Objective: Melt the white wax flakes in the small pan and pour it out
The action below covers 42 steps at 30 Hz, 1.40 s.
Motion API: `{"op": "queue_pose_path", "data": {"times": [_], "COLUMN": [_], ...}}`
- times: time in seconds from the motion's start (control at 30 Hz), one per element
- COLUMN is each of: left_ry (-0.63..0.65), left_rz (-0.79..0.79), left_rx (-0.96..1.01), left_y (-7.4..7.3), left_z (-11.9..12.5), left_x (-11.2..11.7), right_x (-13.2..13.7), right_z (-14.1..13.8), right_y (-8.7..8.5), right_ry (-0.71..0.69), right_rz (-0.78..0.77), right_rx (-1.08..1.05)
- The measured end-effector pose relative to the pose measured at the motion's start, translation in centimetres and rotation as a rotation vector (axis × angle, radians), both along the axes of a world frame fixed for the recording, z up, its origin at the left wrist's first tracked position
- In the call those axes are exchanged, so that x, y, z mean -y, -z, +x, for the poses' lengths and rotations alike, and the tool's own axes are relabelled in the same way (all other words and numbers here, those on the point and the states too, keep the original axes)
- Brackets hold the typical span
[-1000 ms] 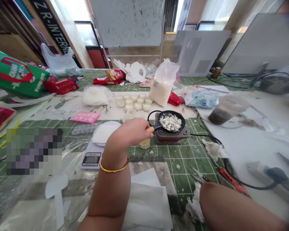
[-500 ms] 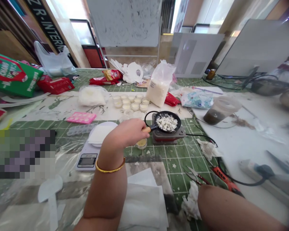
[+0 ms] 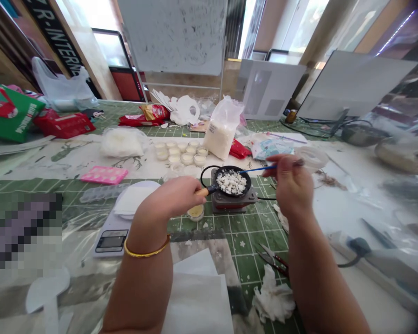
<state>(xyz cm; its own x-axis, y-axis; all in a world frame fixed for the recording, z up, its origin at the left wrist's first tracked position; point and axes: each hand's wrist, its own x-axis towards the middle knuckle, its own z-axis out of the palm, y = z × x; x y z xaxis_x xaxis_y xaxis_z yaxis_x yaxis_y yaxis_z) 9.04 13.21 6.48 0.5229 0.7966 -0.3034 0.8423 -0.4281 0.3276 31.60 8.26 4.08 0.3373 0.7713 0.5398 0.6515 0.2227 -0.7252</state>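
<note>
My left hand (image 3: pixel 174 197) is closed round the wooden handle of a small black pan (image 3: pixel 230 182). The pan holds white wax chunks and sits on a small red and grey heater (image 3: pixel 234 201). My right hand (image 3: pixel 290 183) is raised to the right of the pan and pinches a thin blue stick (image 3: pixel 256 170), whose tip reaches the pan's right rim. A gold bangle is on my left wrist.
Several small white filled cups (image 3: pixel 183 152) and a bag of white granules (image 3: pixel 220 129) stand behind the pan. A kitchen scale (image 3: pixel 113 232) with a white dish lies to the left. Scissors (image 3: pixel 273 260), crumpled tissue (image 3: pixel 273 297) and a cable lie to the right. White paper sheets (image 3: pixel 198 297) are near me.
My right hand has come up from below the frame, holding the blue stick to the pan's rim. The view has shifted to the right. My left hand keeps hold of the handle.
</note>
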Motion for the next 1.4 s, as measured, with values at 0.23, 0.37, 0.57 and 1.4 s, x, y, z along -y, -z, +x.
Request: {"op": "queue_pose_path", "data": {"times": [0.23,0.37,0.57,1.4], "left_ry": [-0.002,-0.021,-0.010,-0.006], "left_rz": [-0.005,-0.018,-0.014,0.004], "left_rx": [-0.004,-0.013,0.026,0.043], "left_y": [0.3,0.2,0.2,0.2], "left_z": [-0.3,-0.2,-0.4,-0.6], "left_x": [-0.3,-0.3,-0.2,-0.3], "right_x": [-0.9,-0.5,-0.5,2.3], "right_z": [1.2,0.8,0.2,0.8], "right_y": [1.0,0.8,1.0,-1.9], "right_ry": [0.035,0.045,-0.016,0.094], "right_rz": [-0.268,-0.243,-0.224,-0.247], "right_rx": [0.242,0.235,0.186,0.386]}}
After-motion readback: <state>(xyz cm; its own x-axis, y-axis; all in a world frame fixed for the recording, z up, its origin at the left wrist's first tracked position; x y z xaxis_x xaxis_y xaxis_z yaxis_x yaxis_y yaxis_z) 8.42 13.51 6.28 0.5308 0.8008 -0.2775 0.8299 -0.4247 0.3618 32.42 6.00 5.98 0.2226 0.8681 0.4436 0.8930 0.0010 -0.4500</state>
